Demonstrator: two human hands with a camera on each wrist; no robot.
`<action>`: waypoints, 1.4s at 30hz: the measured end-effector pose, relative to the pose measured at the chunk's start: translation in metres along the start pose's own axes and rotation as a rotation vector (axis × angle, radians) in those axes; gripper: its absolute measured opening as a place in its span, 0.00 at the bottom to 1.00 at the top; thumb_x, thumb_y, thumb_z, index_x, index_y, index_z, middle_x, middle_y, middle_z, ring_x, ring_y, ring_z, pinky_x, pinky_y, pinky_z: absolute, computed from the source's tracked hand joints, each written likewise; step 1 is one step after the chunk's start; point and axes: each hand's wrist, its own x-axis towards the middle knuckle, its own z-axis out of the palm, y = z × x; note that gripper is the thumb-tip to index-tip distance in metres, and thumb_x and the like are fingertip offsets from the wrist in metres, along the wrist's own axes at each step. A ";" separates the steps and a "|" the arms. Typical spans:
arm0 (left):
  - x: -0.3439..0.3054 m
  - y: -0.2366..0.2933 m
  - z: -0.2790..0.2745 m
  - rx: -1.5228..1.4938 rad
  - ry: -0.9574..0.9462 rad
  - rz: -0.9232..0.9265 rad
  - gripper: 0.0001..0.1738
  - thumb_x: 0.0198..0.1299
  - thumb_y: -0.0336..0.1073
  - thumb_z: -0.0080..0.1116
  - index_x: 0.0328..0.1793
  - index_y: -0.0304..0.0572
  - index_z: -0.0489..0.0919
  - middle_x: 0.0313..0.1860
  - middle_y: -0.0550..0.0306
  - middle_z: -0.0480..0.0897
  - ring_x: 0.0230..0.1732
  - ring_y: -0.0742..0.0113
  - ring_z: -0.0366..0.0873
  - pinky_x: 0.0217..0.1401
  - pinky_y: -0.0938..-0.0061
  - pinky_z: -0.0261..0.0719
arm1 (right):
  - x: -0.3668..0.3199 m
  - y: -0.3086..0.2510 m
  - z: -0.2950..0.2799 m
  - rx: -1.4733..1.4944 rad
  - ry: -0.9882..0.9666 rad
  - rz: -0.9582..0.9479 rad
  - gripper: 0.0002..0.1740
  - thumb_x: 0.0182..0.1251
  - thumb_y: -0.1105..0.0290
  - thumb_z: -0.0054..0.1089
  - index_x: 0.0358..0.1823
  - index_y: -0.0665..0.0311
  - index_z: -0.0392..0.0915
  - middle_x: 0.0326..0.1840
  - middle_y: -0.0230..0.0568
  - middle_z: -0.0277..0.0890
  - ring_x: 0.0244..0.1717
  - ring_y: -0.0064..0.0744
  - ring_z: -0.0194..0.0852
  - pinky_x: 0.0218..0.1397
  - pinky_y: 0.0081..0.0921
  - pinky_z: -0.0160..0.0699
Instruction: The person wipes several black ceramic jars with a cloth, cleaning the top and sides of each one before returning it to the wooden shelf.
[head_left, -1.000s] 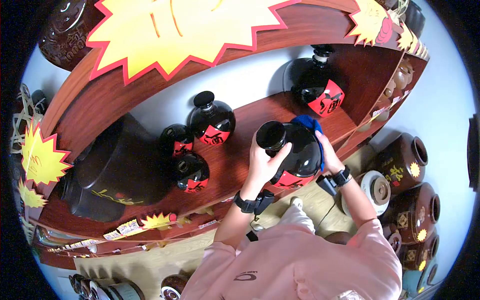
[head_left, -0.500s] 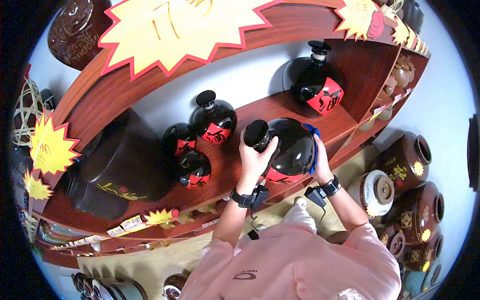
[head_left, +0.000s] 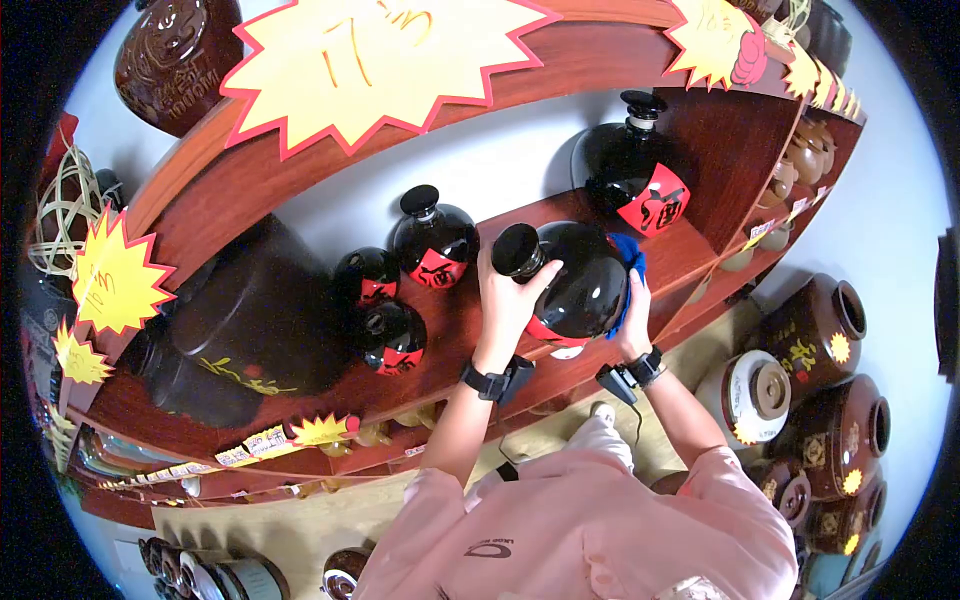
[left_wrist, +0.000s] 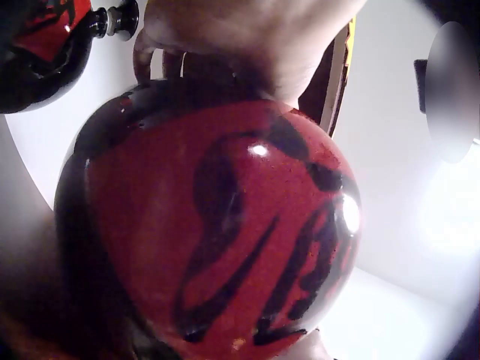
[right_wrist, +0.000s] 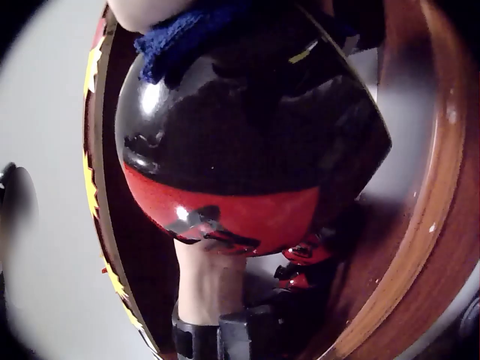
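Observation:
A round, glossy black liquor jar point(head_left: 578, 285) with a red label is held tilted in front of the shelf. My left hand point(head_left: 507, 305) grips it at the neck, just under the black stopper point(head_left: 517, 250), with the thumb along its shoulder. On the jar's far right side my right hand point(head_left: 637, 305) holds a blue cloth point(head_left: 630, 275) against the glaze. The left wrist view shows the red label point(left_wrist: 217, 217) with black brushed characters close up. In the right wrist view the blue cloth point(right_wrist: 184, 37) lies on the jar's upper side, under the hand.
On the wooden shelf point(head_left: 505, 225) stand a similar large jar point(head_left: 625, 165), a medium one point(head_left: 425, 240) and two small ones point(head_left: 395, 335). A big dark urn point(head_left: 240, 330) fills the left end. Brown jars point(head_left: 815, 320) line the floor at right. Starburst price tags point(head_left: 390, 70) hang along the shelf edge.
The jar has shifted left and slightly up, away from the large jar on the shelf. The right hand has moved left with it, still holding the cloth on its side. The head view has turned slightly.

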 end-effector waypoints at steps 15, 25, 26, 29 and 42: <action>-0.016 -0.012 0.021 -0.339 0.055 -0.240 0.14 0.57 0.28 0.68 0.47 0.35 0.77 0.40 0.60 0.81 0.43 0.70 0.79 0.50 0.73 0.76 | -0.011 -0.022 0.019 -0.214 -0.056 -0.190 0.29 0.77 0.59 0.42 0.71 0.70 0.61 0.70 0.42 0.66 0.69 0.33 0.62 0.74 0.28 0.53; -0.029 0.023 0.012 -0.449 0.093 -0.336 0.10 0.56 0.28 0.68 0.40 0.39 0.76 0.38 0.63 0.79 0.42 0.71 0.76 0.52 0.73 0.73 | -0.021 -0.056 0.022 -0.634 -0.226 -0.380 0.28 0.71 0.70 0.46 0.71 0.72 0.61 0.74 0.54 0.58 0.76 0.46 0.53 0.77 0.35 0.48; -0.030 0.031 0.012 -0.426 0.101 -0.306 0.11 0.56 0.27 0.69 0.41 0.39 0.76 0.40 0.62 0.79 0.45 0.69 0.76 0.56 0.71 0.73 | -0.022 -0.064 0.025 -0.702 -0.263 -0.404 0.27 0.70 0.70 0.48 0.69 0.71 0.63 0.74 0.55 0.58 0.75 0.49 0.54 0.77 0.36 0.48; -0.041 0.028 0.020 -0.443 0.121 -0.266 0.15 0.55 0.26 0.68 0.47 0.38 0.76 0.48 0.55 0.78 0.59 0.59 0.73 0.67 0.62 0.66 | -0.021 -0.083 0.025 -0.881 -0.384 -0.475 0.22 0.66 0.68 0.56 0.61 0.68 0.71 0.70 0.57 0.60 0.72 0.58 0.55 0.76 0.43 0.49; -0.048 0.054 0.023 -0.204 0.037 -0.006 0.27 0.45 0.30 0.73 0.51 0.42 0.72 0.55 0.52 0.73 0.67 0.48 0.66 0.71 0.54 0.62 | 0.022 -0.140 0.042 -1.089 -0.923 -0.458 0.18 0.61 0.62 0.63 0.48 0.64 0.78 0.62 0.59 0.65 0.65 0.60 0.60 0.70 0.48 0.58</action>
